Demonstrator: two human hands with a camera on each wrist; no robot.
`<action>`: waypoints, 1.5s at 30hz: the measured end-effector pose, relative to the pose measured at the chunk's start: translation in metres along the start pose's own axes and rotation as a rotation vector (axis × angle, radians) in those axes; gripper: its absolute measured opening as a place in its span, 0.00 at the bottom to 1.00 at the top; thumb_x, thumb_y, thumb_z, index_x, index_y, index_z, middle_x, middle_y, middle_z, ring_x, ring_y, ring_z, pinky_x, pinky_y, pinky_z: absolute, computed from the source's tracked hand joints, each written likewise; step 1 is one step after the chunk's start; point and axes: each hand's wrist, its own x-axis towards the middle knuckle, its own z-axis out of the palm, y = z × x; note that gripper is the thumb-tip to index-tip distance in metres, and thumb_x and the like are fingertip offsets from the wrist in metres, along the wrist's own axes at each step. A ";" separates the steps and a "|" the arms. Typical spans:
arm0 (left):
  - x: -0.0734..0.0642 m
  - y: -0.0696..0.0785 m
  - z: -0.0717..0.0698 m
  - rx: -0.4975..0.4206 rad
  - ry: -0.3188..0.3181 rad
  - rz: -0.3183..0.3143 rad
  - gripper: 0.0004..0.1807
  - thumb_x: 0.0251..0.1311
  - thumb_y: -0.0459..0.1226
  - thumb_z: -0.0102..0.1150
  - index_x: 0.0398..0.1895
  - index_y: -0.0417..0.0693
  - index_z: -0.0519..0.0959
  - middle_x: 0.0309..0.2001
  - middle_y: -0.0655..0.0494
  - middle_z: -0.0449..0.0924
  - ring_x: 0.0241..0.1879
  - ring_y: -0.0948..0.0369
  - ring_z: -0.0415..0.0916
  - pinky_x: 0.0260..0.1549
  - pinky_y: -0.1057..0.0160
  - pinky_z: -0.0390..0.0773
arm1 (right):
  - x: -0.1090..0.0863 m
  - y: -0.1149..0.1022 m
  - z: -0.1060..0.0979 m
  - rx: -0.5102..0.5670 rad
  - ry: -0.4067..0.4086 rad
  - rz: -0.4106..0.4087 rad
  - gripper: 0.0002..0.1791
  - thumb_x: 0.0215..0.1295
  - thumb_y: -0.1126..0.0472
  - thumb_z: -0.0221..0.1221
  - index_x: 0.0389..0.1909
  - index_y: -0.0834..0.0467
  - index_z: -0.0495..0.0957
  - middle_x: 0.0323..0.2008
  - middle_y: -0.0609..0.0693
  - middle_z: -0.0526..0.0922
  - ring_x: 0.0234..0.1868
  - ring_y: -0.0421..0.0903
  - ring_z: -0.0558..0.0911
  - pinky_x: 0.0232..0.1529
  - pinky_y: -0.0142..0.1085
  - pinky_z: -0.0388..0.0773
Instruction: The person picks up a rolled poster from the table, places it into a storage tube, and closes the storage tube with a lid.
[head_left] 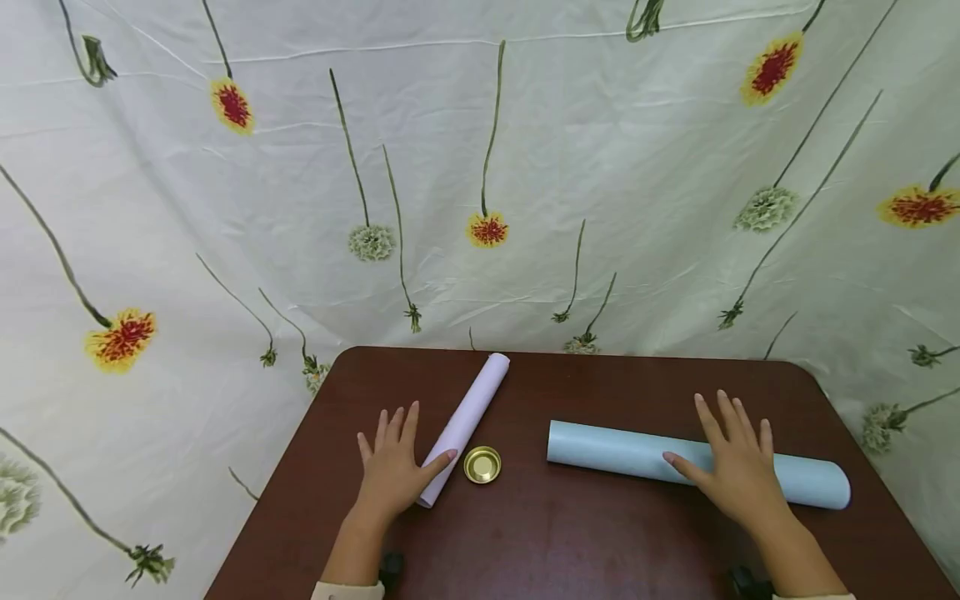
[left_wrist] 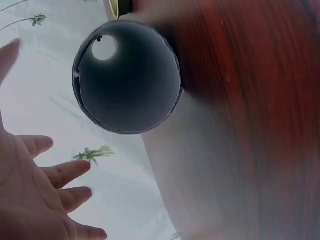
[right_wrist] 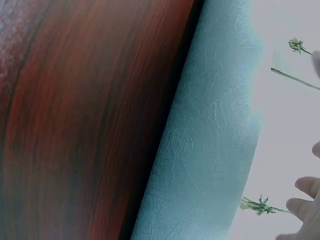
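A narrow white paper tube (head_left: 468,412) lies slantwise on the left half of the table. My left hand (head_left: 393,475) hovers beside its near end with fingers spread, the thumb over the tube in the head view. In the left wrist view the hollow end of the tube (left_wrist: 127,82) faces the camera. Just right of it sits a small round gold lid or dish (head_left: 482,464). A thicker light blue roll (head_left: 622,450) lies crosswise on the right. Above that roll my right hand (head_left: 738,471) is held with spread fingers, hiding part of it; neither hand grips anything.
The dark brown wooden table (head_left: 525,542) has rounded far corners. Behind and beside it hangs a white cloth (head_left: 637,167) printed with flowers, close to the table's far edge. Dark straps (head_left: 750,583) show at the wrists.
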 end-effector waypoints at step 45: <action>-0.009 0.007 0.015 -0.173 -0.147 -0.023 0.43 0.55 0.46 0.73 0.72 0.40 0.68 0.57 0.38 0.76 0.55 0.45 0.75 0.52 0.42 0.76 | 0.004 0.009 0.027 0.025 -0.189 -0.131 0.45 0.59 0.40 0.68 0.72 0.58 0.67 0.68 0.65 0.72 0.67 0.69 0.68 0.65 0.67 0.56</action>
